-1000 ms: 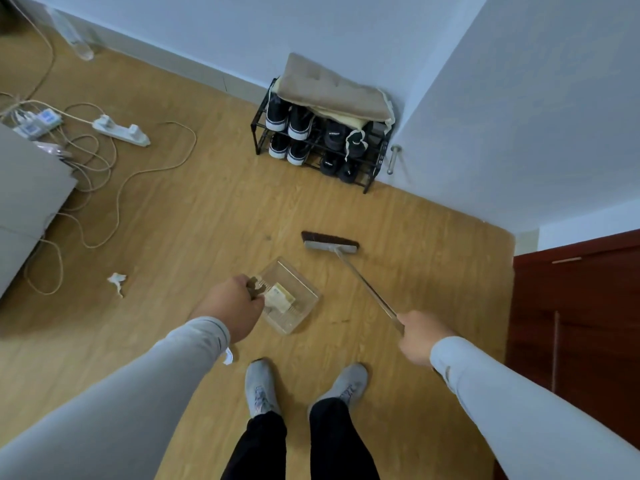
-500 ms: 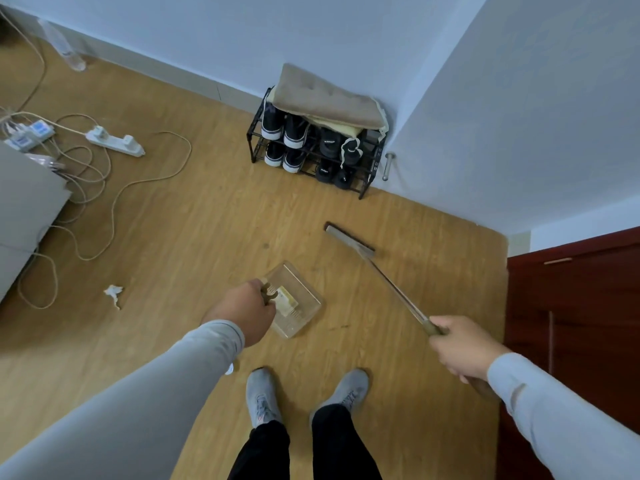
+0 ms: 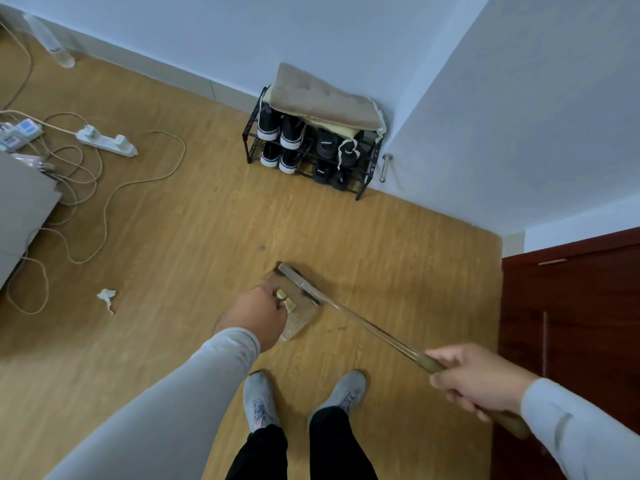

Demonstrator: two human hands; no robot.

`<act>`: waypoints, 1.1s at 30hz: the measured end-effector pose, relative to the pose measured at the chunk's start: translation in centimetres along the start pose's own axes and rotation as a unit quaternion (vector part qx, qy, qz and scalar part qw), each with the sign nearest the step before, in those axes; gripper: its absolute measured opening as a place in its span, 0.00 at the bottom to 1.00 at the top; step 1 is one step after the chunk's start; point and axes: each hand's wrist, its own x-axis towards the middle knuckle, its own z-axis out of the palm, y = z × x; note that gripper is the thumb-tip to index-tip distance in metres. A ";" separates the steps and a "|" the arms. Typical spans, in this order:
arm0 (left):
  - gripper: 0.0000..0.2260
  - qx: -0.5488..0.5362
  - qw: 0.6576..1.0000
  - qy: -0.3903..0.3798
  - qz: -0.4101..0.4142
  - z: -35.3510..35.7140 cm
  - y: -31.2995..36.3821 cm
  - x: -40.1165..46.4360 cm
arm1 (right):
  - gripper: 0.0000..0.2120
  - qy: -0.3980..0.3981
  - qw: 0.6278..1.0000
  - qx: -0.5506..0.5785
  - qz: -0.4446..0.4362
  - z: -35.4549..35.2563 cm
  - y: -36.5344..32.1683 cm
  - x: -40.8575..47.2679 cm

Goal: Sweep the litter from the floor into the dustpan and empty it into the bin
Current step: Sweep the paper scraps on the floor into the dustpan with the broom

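My left hand [image 3: 254, 315] grips the handle of a clear plastic dustpan [image 3: 299, 322] resting on the wooden floor just ahead of my feet; a small yellowish scrap [image 3: 284, 296] lies inside it. My right hand [image 3: 479, 379] is closed around the wooden handle of a broom [image 3: 367, 325]. The broom's head [image 3: 299, 284] lies across the dustpan's far edge. A crumpled white piece of paper litter [image 3: 106, 297] lies on the floor to the left, apart from both tools. No bin is in view.
A black shoe rack [image 3: 311, 152] with folded cloths on top stands in the wall corner. White power strips [image 3: 105, 143] and loose cables [image 3: 86, 202] spread over the floor at left, beside a grey furniture edge [image 3: 20, 216]. A dark red wooden door [image 3: 571, 323] is at right.
The broom head has swung in from the open floor on the right and now lies over the dustpan. My right hand has dropped lower and to the right. The dustpan stays put.
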 end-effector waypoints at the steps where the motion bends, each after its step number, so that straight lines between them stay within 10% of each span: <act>1: 0.10 -0.002 1.000 -0.004 0.000 0.0 -0.1 0.0 | 0.30 0.012 1.000 0.004 -0.001 -0.3 0.2 -0.6; 7: 0.10 -0.001 1.000 0.000 0.002 -0.1 -0.1 0.0 | 0.20 0.123 0.990 -0.074 -0.004 1.6 -2.2 4.1; 12: 0.09 0.003 1.000 0.008 -0.008 0.0 0.0 0.0 | 0.12 0.050 0.979 -0.195 0.016 5.5 -4.0 6.7; 17: 0.10 0.012 1.000 0.004 0.004 -0.3 0.2 0.0 | 0.26 -0.036 0.998 -0.058 -0.002 0.1 -1.3 2.2; 24: 0.11 0.007 1.000 0.006 0.004 0.0 -0.3 -0.4 | 0.31 0.048 0.999 -0.005 -0.016 -1.1 0.1 1.6; 33: 0.09 0.019 1.000 0.016 0.006 0.1 -0.1 -0.9 | 0.20 -0.002 0.983 -0.182 0.007 6.2 -3.6 5.2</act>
